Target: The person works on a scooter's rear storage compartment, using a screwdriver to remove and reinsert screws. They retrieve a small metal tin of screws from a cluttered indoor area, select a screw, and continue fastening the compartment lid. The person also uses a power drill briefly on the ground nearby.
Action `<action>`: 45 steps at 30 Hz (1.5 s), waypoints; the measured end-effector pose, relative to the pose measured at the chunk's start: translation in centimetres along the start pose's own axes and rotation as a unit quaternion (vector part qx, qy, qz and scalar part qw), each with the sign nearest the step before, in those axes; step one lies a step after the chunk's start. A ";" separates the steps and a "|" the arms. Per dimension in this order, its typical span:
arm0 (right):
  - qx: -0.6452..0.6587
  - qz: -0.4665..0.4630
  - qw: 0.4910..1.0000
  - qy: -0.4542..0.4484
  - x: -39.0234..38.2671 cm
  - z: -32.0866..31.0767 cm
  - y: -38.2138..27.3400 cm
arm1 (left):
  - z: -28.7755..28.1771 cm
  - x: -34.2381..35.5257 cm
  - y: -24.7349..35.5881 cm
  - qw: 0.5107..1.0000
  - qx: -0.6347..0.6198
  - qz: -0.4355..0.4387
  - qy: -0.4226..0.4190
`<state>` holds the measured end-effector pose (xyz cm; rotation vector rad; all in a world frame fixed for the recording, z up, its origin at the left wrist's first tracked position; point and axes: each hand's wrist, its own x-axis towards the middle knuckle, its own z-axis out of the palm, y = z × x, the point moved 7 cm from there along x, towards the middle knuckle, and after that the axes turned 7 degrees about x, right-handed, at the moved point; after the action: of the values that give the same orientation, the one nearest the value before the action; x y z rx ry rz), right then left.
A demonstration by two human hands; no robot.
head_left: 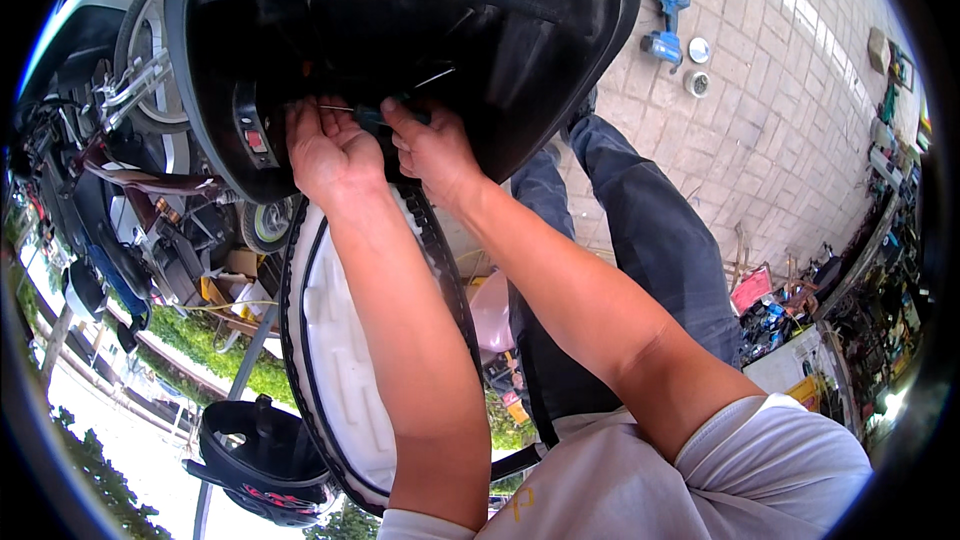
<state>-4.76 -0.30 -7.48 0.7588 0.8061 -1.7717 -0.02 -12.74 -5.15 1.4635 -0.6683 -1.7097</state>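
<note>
Both hands reach into a black plastic compartment (470,20) of a scooter. My right hand (435,145) is closed around a screwdriver with a dark handle (370,118); its thin shaft points left toward my left hand (338,150). Palm up, that hand has its fingers stretched out by the shaft, the fingertips partly in shadow. A thin shiny rod (438,76) shows just beyond my right hand; I cannot make out what it belongs to. Left of my left hand, a red piece (254,142) sits in a slot in the compartment wall. The compartment's depth is dark.
Under my forearms lies a raised seat with a white underside (335,340). A black helmet (270,460) is at lower left, with parked motorbikes (110,190) above. On the paving at right lie a blue power drill (665,25) and two small round containers (697,85).
</note>
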 end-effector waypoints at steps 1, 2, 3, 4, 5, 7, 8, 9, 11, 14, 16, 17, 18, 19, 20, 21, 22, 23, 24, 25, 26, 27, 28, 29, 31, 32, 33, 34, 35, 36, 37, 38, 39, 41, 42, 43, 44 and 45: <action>-0.007 -0.004 1.000 0.004 -0.1 0.1 0.0 | -0.1 -0.1 0.1 1.000 0.003 0.003 0.005; -0.013 -0.008 1.000 0.007 -0.1 0.3 0.0 | -0.1 -0.1 0.3 1.000 0.006 0.007 0.010; -0.020 -0.013 1.000 0.012 -0.1 0.2 0.0 | 0.0 -0.4 0.3 1.000 0.009 0.010 0.014; -0.012 -0.018 1.000 0.000 0.1 0.2 0.2 | 0.3 -0.8 0.5 1.000 0.023 0.004 -0.005; -0.004 -0.023 1.000 -0.013 0.3 0.1 0.4 | 0.1 -1.7 0.9 0.999 0.038 -0.002 -0.024; 0.014 -0.032 0.999 -0.023 0.4 0.0 0.4 | -0.4 -4.6 2.4 0.992 0.124 0.012 -0.025; 0.022 -0.035 0.999 -0.021 0.1 -0.2 0.2 | -0.9 -6.6 3.8 0.980 0.194 0.034 -0.009; 0.030 -0.039 0.999 -0.020 0.0 -0.2 -0.1 | -1.4 -8.5 6.7 0.936 0.317 0.151 0.022; 0.024 -0.052 0.998 -0.019 0.1 -0.3 -0.3 | 0.5 -10.9 11.4 0.787 0.500 0.359 0.036; 0.034 -0.055 0.998 -0.025 0.2 -0.2 0.4 | 4.2 -6.7 13.6 0.723 0.617 0.276 -0.143; 0.034 -0.059 0.997 -0.034 0.2 -0.1 0.5 | 5.1 -4.9 13.0 0.650 0.733 0.153 -0.128; 0.028 -0.064 0.997 -0.041 0.2 -0.2 0.4 | 5.1 -4.7 13.1 0.663 0.717 0.168 -0.134; 0.024 -0.071 0.996 -0.046 0.2 -0.2 0.2 | 4.9 -4.5 12.8 0.674 0.702 0.181 -0.143; 0.018 -0.075 0.996 -0.044 0.2 -0.2 0.2 | 4.8 -4.3 12.7 0.685 0.685 0.194 -0.152; 0.011 -0.080 0.996 -0.041 0.2 -0.2 0.3 | 4.7 -4.0 12.6 0.687 0.682 0.193 -0.160; 0.004 -0.084 0.996 -0.040 0.1 0.0 0.2 | 4.5 -3.8 12.6 0.690 0.678 0.193 -0.168; 0.012 -0.064 0.997 -0.035 0.2 -0.1 0.3 | 4.5 -3.6 12.6 0.692 0.673 0.192 -0.176; 0.020 -0.043 0.998 -0.031 0.2 -0.2 0.3 | 4.5 -3.4 12.6 0.690 0.677 0.185 -0.177; 0.028 -0.021 0.999 -0.027 -0.1 -0.1 0.2 | 4.3 -3.2 12.6 0.689 0.680 0.178 -0.176; 0.013 0.000 1.000 -0.014 -0.3 -0.1 0.1 | 4.1 -3.1 12.5 0.688 0.683 0.170 -0.176; -0.002 0.022 1.000 -0.001 -0.5 -0.1 0.0 | 4.0 -3.1 12.4 0.690 0.681 0.167 -0.180; -0.016 0.043 0.999 0.009 -0.7 0.0 -0.1 | 4.1 -3.2 12.4 0.692 0.679 0.166 -0.183; -0.033 0.034 0.999 0.004 -0.6 -0.1 -0.2 | 4.2 -3.2 12.4 0.693 0.676 0.166 -0.187; -0.049 0.026 0.998 -0.001 -0.4 -0.2 -0.4 | 4.4 -3.4 12.5 0.691 0.677 0.172 -0.185; -0.051 0.009 0.999 0.005 -0.2 -0.2 -0.2 | 4.7 -3.7 12.6 0.687 0.678 0.185 -0.183; -0.037 0.001 0.999 0.015 -0.1 -0.1 0.1 | 4.7 -3.7 12.6 0.687 0.678 0.188 -0.182; -0.022 -0.007 0.999 0.025 0.0 -0.1 0.4 | 4.7 -3.7 12.6 0.687 0.677 0.192 -0.181; -0.012 -0.017 1.000 0.017 0.0 -0.1 0.5 | 4.6 -3.6 12.7 0.687 0.677 0.195 -0.180; -0.001 -0.028 1.000 0.009 0.0 -0.1 0.6 | 4.6 -3.6 12.7 0.686 0.678 0.191 -0.184; 0.009 -0.038 0.999 0.002 -0.1 -0.1 0.6 | 4.6 -3.5 12.6 0.685 0.679 0.186 -0.187; 0.004 -0.046 0.999 -0.007 -0.1 -0.1 0.5 | 4.6 -3.4 12.6 0.685 0.680 0.181 -0.191; 0.000 -0.053 0.998 -0.016 0.0 -0.1 0.3 | 4.5 -3.5 12.5 0.686 0.678 0.183 -0.191; -0.004 -0.061 0.998 -0.026 0.0 0.0 0.1 | 4.6 -3.5 12.5 0.687 0.676 0.185 -0.192; -0.009 -0.043 0.999 -0.013 0.1 -0.1 0.2 | 4.6 -3.5 12.6 0.690 0.672 0.188 -0.193; -0.013 -0.034 0.999 -0.006 0.1 -0.3 0.2 | 4.5 -3.3 12.6 0.692 0.670 0.187 -0.194; -0.020 -0.016 1.000 -0.004 0.0 -0.3 0.2 | 4.3 -3.2 12.5 0.694 0.667 0.187 -0.195; -0.028 0.002 1.000 -0.001 0.0 -0.4 0.3 | 4.3 -3.2 12.5 0.695 0.667 0.185 -0.195; -0.036 0.020 0.999 0.002 -0.1 -0.4 0.2 | 4.3 -3.2 12.5 0.697 0.666 0.183 -0.195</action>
<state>-4.49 0.03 -7.64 0.7255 0.8474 -1.6978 -1.40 -17.53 7.53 1.5448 -2.6169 -1.0792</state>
